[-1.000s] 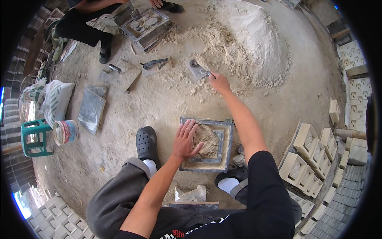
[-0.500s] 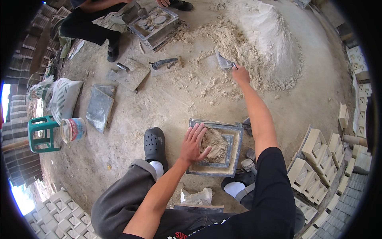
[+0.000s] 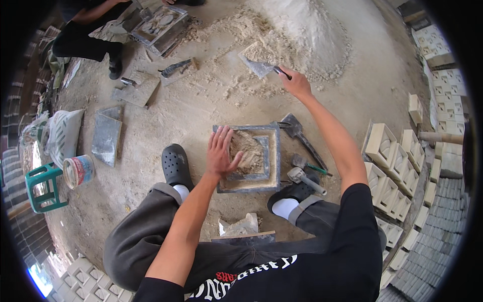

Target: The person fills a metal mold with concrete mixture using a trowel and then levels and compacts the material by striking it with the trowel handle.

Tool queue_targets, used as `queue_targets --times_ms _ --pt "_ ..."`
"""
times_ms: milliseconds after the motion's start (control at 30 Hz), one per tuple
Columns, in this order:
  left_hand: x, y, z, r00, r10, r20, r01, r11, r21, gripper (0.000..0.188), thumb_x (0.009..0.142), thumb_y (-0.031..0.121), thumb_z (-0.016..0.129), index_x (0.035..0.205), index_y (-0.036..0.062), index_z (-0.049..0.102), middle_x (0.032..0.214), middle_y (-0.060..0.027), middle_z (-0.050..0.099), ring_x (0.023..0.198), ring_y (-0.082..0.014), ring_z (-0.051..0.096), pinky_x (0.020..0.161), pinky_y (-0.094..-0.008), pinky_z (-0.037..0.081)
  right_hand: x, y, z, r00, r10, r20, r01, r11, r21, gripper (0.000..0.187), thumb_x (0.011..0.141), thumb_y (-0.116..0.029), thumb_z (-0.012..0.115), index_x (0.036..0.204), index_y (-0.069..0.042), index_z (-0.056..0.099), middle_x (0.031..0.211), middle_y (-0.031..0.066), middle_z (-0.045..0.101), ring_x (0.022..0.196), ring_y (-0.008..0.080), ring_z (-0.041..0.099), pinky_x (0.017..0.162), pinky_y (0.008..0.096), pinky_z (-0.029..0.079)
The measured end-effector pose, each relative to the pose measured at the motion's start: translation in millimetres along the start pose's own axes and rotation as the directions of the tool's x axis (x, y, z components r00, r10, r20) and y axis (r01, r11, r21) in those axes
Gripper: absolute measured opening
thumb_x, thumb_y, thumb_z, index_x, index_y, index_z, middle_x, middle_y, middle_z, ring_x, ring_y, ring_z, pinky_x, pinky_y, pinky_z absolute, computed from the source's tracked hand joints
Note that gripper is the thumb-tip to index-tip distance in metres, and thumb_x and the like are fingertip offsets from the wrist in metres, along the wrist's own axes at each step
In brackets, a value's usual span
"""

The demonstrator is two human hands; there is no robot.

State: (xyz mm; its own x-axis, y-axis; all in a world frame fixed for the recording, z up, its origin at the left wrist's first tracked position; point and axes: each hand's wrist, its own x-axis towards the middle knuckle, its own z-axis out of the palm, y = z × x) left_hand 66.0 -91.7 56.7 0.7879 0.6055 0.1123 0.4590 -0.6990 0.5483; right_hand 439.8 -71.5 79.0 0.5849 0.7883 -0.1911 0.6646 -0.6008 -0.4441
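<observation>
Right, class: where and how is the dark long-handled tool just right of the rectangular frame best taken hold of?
Probably around the middle of its handle, from above and its right side: the broad blade sits close by the frame's far right corner, while the straight, slender handle slants away toward the lower right. Avoid its end, close to a thin green rod.

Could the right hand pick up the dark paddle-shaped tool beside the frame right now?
Probably not directly: the right hand grips a trowel, which would likely need putting down first. Otherwise the way looks free; the paddle-shaped tool lies uncovered.
</observation>
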Motion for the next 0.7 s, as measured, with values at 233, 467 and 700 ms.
queue_targets --times_ms 233,467,700 --pt "-2.4 1.8 4.4 0.998 0.044 -0.039 -0.041 0.996 0.083 0.076 0.09 0.046 0.056 0.148 0.002 0.032 0.153 -0.0178 0.035 0.145 -0.0336 0.026 0.12 -0.0474 0.015 -142.1 53.3 -93.2 0.967 -0.256 0.001 0.256 0.966 -0.046 0.035 0.092 -0.039 0.058 0.125 -0.03 0.066 0.094 0.0125 0.072 0.085 0.0326 0.069 0.076 0.0394 0.054" --pt "9.4 16.2 18.8 0.993 0.112 0.034 -0.117 0.974 0.196 0.086 0.093 0.058 0.047 0.148 -0.0047 0.027 0.155 -0.0219 0.029 0.146 -0.0338 0.023 0.121 -0.0431 0.015 -271.7 48.3 -148.8 0.92 -0.241 0.31 0.32 0.918 -0.234 0.031 0.092 -0.04 0.06 0.121 -0.032 0.068 0.087 0.0141 0.071 0.078 0.034 0.067 0.068 0.042 0.053" --pt "18.7 49.7 38.1 0.945 0.243 0.221 -0.285 0.94 0.187 0.108 0.087 0.077 0.038 0.15 -0.0086 0.016 0.158 -0.0251 0.019 0.149 -0.0354 0.013 0.122 -0.0431 0.011 -287.7 26.6 -152.4 0.831 -0.301 0.468 0.491 0.793 -0.36 0.03 0.091 -0.038 0.059 0.118 -0.033 0.07 0.083 0.0142 0.07 0.077 0.0345 0.067 0.067 0.0463 0.053"
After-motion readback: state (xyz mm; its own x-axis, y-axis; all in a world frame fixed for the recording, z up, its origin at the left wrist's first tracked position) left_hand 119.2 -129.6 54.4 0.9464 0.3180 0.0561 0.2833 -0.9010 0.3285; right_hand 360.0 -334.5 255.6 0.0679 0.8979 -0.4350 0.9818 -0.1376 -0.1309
